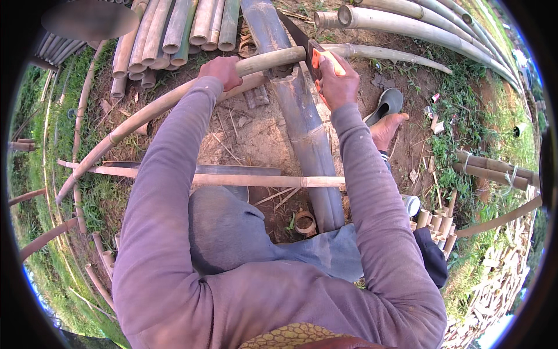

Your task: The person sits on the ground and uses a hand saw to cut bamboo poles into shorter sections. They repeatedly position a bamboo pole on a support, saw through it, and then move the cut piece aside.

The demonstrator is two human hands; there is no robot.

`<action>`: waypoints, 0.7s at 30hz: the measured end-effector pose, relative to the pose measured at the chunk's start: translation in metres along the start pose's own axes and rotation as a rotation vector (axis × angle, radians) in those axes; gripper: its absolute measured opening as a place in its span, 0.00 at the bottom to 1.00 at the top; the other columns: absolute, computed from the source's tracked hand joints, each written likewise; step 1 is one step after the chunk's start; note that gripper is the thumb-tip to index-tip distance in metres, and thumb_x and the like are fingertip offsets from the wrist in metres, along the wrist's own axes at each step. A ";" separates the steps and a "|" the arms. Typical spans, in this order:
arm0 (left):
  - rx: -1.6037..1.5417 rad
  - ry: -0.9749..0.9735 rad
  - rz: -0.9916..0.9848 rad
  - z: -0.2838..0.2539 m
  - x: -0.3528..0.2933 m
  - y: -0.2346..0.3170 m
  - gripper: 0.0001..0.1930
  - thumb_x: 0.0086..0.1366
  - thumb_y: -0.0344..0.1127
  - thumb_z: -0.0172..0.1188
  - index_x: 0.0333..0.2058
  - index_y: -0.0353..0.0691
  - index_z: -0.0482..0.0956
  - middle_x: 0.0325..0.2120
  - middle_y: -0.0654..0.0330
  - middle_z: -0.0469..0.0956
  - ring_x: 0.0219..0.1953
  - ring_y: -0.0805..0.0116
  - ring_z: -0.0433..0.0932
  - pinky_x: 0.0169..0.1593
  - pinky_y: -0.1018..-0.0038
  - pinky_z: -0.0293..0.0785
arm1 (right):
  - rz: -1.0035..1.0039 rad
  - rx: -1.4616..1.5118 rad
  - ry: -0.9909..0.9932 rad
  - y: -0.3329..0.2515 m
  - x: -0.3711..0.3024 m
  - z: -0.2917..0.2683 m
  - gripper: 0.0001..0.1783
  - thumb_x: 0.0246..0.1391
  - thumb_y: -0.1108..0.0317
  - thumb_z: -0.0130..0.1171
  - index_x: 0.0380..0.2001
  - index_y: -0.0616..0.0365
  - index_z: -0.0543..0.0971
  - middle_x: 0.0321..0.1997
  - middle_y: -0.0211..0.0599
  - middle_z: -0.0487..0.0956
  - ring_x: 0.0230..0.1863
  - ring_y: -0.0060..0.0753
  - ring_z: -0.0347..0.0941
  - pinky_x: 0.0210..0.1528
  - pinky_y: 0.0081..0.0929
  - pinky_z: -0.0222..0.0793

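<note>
Bamboo makes up the pole [146,116], which crosses over a thick grey log [302,122], its cut end near the log's right edge. The left hand [221,72] has its fingers closed round the pole near that end. The right hand's [339,84] fingers wrap the orange-handled saw [315,57], just beside it; any handle lettering is too small to read.

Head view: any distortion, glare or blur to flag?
Head view, distortion: black round rim, poles at upper right look bowed, perhaps partly from the lens; head view, glare: washed-out patches near the right rim; head view, blur: smeared oval patch at upper left, saw fairly clear.
</note>
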State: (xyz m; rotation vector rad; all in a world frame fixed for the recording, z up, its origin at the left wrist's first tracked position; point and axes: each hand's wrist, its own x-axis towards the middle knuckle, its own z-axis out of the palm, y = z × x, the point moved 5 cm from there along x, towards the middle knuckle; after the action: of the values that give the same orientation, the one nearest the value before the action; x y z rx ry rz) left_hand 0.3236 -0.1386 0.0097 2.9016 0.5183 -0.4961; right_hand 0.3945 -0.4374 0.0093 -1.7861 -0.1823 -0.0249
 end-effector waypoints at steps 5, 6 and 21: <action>-0.016 0.013 -0.012 0.004 -0.006 -0.015 0.26 0.59 0.47 0.67 0.56 0.50 0.79 0.50 0.51 0.86 0.55 0.47 0.84 0.59 0.53 0.79 | 0.058 0.023 -0.023 -0.009 -0.092 -0.035 0.24 0.67 0.67 0.66 0.62 0.68 0.79 0.51 0.43 0.86 0.46 0.25 0.82 0.48 0.24 0.79; -0.017 0.017 -0.019 0.009 -0.010 -0.019 0.25 0.59 0.47 0.67 0.56 0.50 0.79 0.50 0.51 0.86 0.55 0.48 0.84 0.59 0.53 0.79 | 0.097 0.049 -0.036 -0.006 -0.125 -0.051 0.25 0.67 0.68 0.66 0.63 0.69 0.77 0.53 0.44 0.86 0.46 0.26 0.82 0.47 0.23 0.80; -0.026 0.013 -0.004 0.009 0.000 -0.013 0.30 0.58 0.51 0.70 0.60 0.52 0.78 0.52 0.52 0.85 0.57 0.50 0.83 0.61 0.55 0.78 | -0.329 -0.122 0.043 0.001 -0.049 -0.016 0.23 0.65 0.66 0.68 0.60 0.67 0.80 0.52 0.45 0.87 0.48 0.34 0.86 0.50 0.31 0.81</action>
State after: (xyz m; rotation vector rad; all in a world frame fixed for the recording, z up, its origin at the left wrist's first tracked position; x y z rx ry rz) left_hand 0.3167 -0.1283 0.0001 2.8817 0.5279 -0.4680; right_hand 0.3478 -0.4585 0.0066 -1.8583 -0.4501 -0.3150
